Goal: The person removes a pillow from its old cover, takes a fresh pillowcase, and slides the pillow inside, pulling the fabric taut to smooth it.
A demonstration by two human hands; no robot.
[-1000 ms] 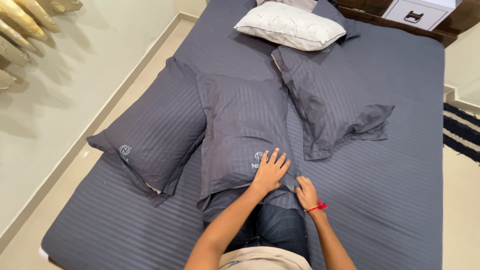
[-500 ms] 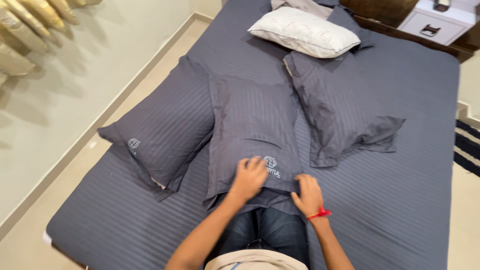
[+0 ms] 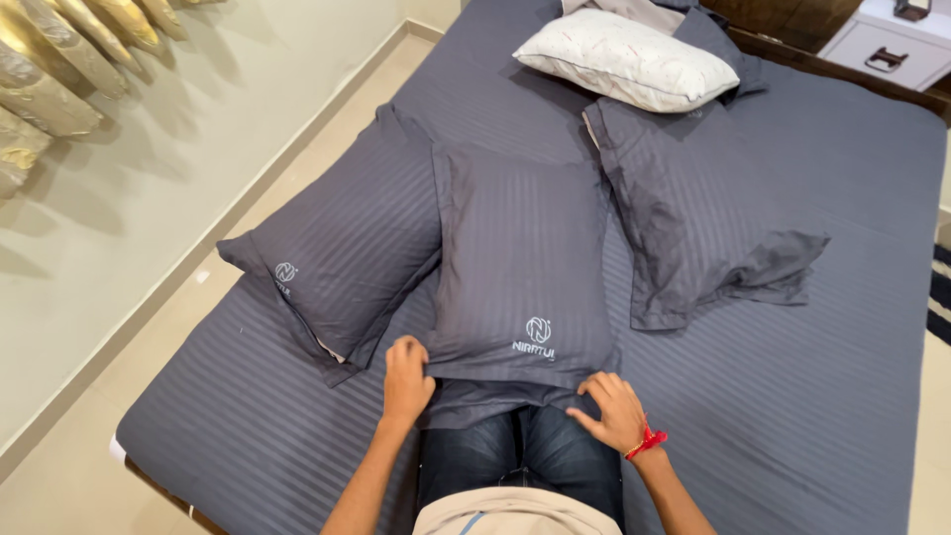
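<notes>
Gripping the near edge of the middle grey pillow [image 3: 520, 267], the left hand [image 3: 407, 380] has its fingers curled shut on the left corner, while the right hand [image 3: 611, 409], with a red thread at the wrist, has its fingers bent and pressing on the right corner. This pillow lies flat on the bed [image 3: 792, 396], its long axis running from 6 to 12 o'clock, open end toward the person. At 9 o'clock a second grey pillow [image 3: 342, 258] touches it; at 2 o'clock lies a flat grey pillowcase [image 3: 684, 213], and at 12 o'clock a white pillow [image 3: 624, 57].
</notes>
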